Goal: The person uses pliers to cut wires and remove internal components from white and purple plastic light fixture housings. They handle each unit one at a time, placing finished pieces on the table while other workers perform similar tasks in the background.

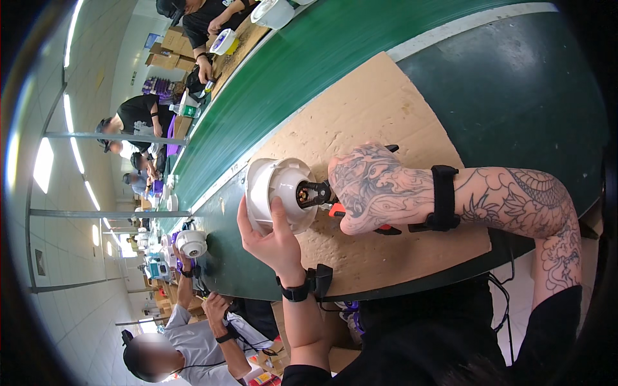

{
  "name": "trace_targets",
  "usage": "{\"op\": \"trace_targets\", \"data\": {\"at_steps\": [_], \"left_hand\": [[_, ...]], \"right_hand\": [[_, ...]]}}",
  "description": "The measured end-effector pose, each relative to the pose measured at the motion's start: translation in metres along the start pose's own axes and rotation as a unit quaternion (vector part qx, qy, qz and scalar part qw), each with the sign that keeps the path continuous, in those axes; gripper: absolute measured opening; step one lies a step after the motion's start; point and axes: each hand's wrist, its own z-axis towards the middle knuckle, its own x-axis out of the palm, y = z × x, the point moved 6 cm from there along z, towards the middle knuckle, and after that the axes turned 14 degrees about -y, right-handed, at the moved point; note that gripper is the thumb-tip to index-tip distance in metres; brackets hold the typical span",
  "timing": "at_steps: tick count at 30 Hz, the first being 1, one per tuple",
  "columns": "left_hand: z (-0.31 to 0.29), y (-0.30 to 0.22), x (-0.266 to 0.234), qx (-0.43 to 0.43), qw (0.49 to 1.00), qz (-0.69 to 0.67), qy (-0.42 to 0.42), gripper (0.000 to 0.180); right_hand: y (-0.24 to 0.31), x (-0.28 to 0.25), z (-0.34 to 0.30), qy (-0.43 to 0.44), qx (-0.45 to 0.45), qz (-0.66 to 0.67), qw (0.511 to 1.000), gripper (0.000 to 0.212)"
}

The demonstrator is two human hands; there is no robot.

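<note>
A white, round plastic housing (262, 190) lies tipped on its side, its round opening facing right. My left hand (273, 243) holds it from the near side, with thumb and fingers around its rim. My right hand (376, 190) is closed on a pair of pliers (317, 194) with red and black handles. The black jaws reach into the opening, where some copper-coloured parts show. What exactly the jaws touch cannot be made out. Both wrists wear black straps.
Brown cardboard (386, 109) covers part of the dark green table (508, 90). Beyond it runs a green conveyor belt (302, 83). On the left a co-worker (193, 347) handles a similar white housing (192, 244). Other people work across the belt. Black cables (505, 289) hang at the near edge.
</note>
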Motion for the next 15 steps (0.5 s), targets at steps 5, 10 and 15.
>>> {"op": "trace_targets", "data": {"at_steps": [5,10,15], "left_hand": [[0.002,-0.003,0.0,0.025,0.999,0.026,-0.006,0.053],[0.007,0.001,-0.002,0.009,1.0,0.018,0.0,0.052],[0.033,-0.007,0.001,-0.05,0.995,0.007,0.089,0.046]], "right_hand": [[0.004,0.0,0.0,0.0,-0.013,-0.09,0.996,0.043],[0.02,0.003,0.007,-0.014,-0.061,-0.296,0.953,0.052],[0.025,-0.005,0.001,-0.014,-0.05,-0.297,0.953,0.051]]}}
